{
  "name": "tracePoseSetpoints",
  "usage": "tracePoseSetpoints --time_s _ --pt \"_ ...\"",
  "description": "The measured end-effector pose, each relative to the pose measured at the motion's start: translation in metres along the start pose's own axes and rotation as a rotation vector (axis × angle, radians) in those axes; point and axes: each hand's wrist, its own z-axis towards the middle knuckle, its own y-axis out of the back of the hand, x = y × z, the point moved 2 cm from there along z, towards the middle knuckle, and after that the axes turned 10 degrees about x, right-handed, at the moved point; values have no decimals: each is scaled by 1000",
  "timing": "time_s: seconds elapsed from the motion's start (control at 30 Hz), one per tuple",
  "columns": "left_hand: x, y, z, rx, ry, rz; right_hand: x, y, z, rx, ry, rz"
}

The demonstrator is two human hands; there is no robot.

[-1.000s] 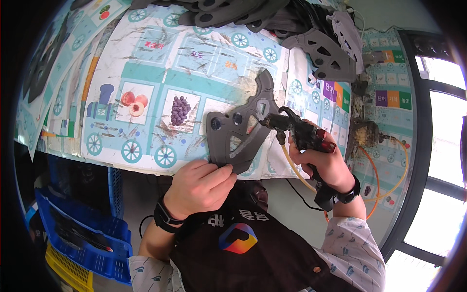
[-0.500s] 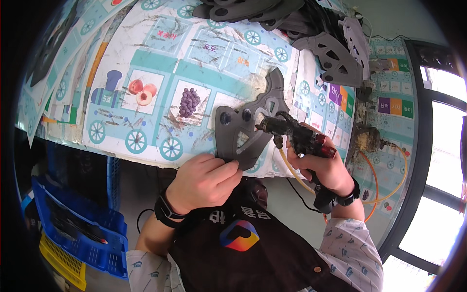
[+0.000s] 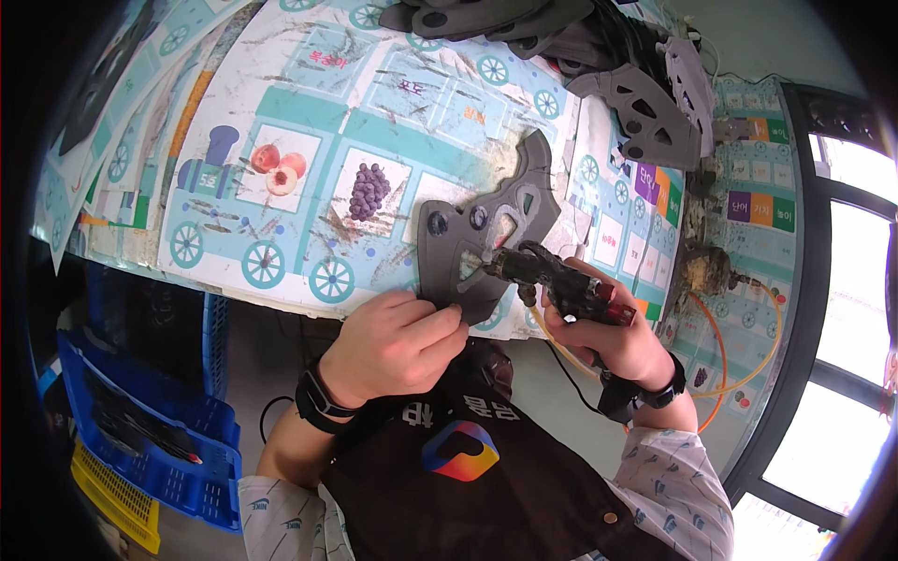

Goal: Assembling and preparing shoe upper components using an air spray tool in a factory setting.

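Observation:
A curved dark grey foam-like piece (image 3: 451, 266) with cut-out openings lies on the table near its front edge. My left hand (image 3: 400, 344) pinches its lower edge between thumb and fingers. In my right hand (image 3: 613, 327) is a black spray gun (image 3: 552, 279) with red parts at the back and a yellow hose below. Its nozzle points left, close over the piece's lower opening. Lighter, wet-looking bands run around the upper openings. My fingers partly hide the gun's grip.
More dark grey pieces (image 3: 645, 122) are heaped at the far right of the table. The tabletop (image 3: 309, 112) wears a stained printed sheet with fruit pictures. Blue (image 3: 150, 421) and yellow (image 3: 112, 496) crates stand at lower left. Orange and yellow hoses (image 3: 720, 374) hang at the right.
The spray gun in my right hand has shifted slightly left and down, from the middle opening toward the lower one. My left hand keeps its hold on the piece.

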Motion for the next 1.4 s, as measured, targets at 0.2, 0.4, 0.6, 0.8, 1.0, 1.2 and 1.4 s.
tracePoseSetpoints --time_s 0.2,0.4,0.6,0.8,1.0,1.2,1.4 --pt "-1 1 -1 -26 14 -5 1 -2 7 25 15 -6" --pt "-4 -1 -2 -29 20 -1 5 -8 9 41 -18 -37" --pt "-5 -7 -3 -44 20 -19 -2 -12 6 55 -9 -26" --pt "2 -1 0 16 -11 -16 3 -12 0 168 -8 -60" --pt "-10 15 -9 -142 51 -10 -2 -15 -38 -179 167 208" --pt "-35 33 10 -253 257 -320 -64 37 -70 -581 435 78" --pt "-39 46 -5 -409 529 -72 -131 63 -68 -705 496 167"
